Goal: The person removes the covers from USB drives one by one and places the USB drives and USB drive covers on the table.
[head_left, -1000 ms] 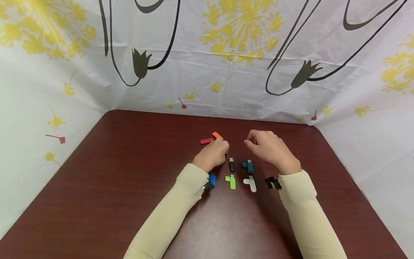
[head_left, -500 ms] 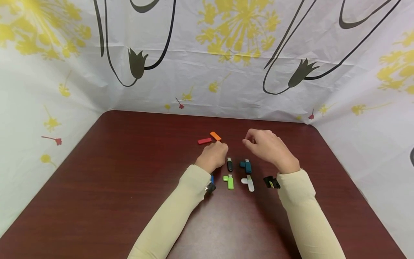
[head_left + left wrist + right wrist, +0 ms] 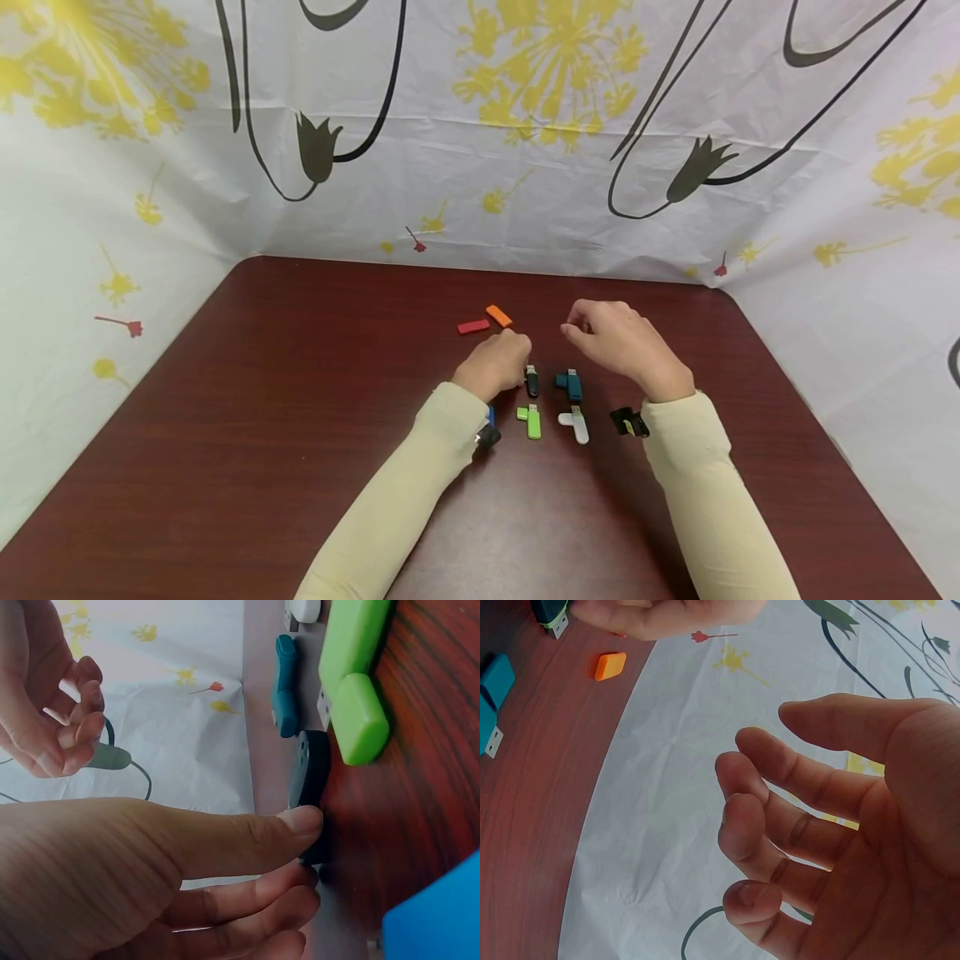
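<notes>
The left hand point(image 3: 491, 365) pinches a small dark piece point(image 3: 313, 849) between thumb and fingers, low over the table point(image 3: 225, 433), just beside the black USB stick point(image 3: 532, 383). The right hand point(image 3: 626, 346) hangs free above the table, its fingers loosely bent. Near the black stick lie a teal stick point(image 3: 574, 387), a green one point(image 3: 534, 423) and a white one point(image 3: 581, 428); a blue one point(image 3: 491, 416) is partly hidden by the left wrist. Beyond the left hand lie a red piece point(image 3: 473, 327) and an orange piece point(image 3: 498, 316).
</notes>
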Available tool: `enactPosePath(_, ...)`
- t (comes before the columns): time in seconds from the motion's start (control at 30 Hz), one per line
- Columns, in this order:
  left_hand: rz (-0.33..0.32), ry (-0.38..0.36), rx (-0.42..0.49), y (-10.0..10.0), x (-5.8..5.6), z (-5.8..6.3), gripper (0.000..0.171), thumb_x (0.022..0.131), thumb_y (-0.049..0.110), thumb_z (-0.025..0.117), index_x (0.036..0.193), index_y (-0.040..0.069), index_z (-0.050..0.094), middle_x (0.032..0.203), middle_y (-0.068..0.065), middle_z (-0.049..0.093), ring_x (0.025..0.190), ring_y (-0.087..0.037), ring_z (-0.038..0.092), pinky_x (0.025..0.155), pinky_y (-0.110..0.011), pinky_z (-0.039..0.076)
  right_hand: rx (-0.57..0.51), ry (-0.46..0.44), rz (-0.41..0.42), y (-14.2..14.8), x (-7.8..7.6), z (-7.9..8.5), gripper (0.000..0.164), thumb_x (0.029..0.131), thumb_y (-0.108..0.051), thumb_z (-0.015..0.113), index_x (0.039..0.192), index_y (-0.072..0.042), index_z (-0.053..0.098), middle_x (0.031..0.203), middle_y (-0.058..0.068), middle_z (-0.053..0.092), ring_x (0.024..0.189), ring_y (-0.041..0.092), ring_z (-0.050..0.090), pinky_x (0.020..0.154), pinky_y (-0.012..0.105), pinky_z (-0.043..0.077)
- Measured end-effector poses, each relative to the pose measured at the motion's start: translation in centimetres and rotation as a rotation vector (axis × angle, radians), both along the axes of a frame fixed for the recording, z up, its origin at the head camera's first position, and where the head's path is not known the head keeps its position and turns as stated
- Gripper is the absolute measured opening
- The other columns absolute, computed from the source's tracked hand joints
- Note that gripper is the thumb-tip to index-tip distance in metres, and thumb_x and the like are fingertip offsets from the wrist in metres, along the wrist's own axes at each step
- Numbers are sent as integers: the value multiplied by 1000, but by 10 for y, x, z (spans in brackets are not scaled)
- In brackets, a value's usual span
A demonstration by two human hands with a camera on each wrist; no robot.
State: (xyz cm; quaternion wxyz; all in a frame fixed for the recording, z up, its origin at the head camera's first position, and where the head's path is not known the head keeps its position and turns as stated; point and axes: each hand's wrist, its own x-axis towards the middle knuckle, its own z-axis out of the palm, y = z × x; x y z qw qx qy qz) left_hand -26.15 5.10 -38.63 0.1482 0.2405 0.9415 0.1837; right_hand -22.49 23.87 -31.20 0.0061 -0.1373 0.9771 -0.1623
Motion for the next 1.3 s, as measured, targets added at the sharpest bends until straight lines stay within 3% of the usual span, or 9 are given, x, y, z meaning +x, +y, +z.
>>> enactPosePath(0.23,18,-4,26,-7,-2,5,8,100,7,75,93,9,75,79,-2,65,69,-18,59,65,-29,51,2,2,1,1,0,0,17,108,-26,65,110,-12,74,83,3,67,67,17,57,61,35,45)
enactPosePath(0.4,27,41,55,-16,-7,9,26,105,17,73,80,9,69,69,0,55,61,-14,52,61,-28,45,2,3,0,3,-1,0,17,108,-25,65,111,-11,74,83,3,67,68,17,57,61,35,45)
enactPosePath(0.5,40,91,62,-22,-10,9,31,109,21,68,79,11,66,73,-2,59,64,-14,53,63,-29,45,1,-2,-2,3,-1,0,17,108,-25,65,111,-11,74,84,4,67,67,17,57,61,35,44)
enactPosePath(0.6,69,150,62,-29,-14,8,25,110,21,64,90,10,71,91,-6,66,82,-18,56,71,-32,51,1,-8,-4,3,0,0,18,108,-25,64,111,-11,74,85,5,67,67,17,56,61,35,44)
enactPosePath(0.67,98,183,62,-35,-19,6,19,111,21,63,107,7,75,109,-10,68,99,-23,56,81,-36,55,3,-11,-4,4,0,0,18,108,-26,64,111,-11,74,85,5,67,67,17,56,61,35,44)
enactPosePath(0.73,129,193,66,-42,-23,5,25,112,20,62,125,4,74,124,-13,67,113,-28,54,91,-39,58,3,-12,-4,3,0,0,18,108,-26,64,112,-11,74,85,5,67,68,18,56,62,35,44)
enactPosePath(0.83,186,157,81,-54,-29,3,37,113,18,59,146,3,64,139,-16,65,124,-31,53,103,-43,57,6,-9,-4,3,0,0,18,108,-25,64,112,-11,74,85,5,67,69,18,57,62,36,45)
enactPosePath(1.0,271,48,109,-72,-38,-1,42,113,16,55,153,3,57,147,-18,63,123,-31,59,111,-47,56,15,-2,3,3,-2,0,17,108,-25,65,111,-11,74,84,3,66,70,18,57,63,36,45)
enactPosePath(1.3,268,-27,123,-81,-45,-6,42,115,16,51,155,4,56,152,-17,61,121,-29,63,113,-46,55,16,-25,2,3,-2,-1,18,108,-26,64,112,-11,74,87,5,67,71,18,58,64,36,46)
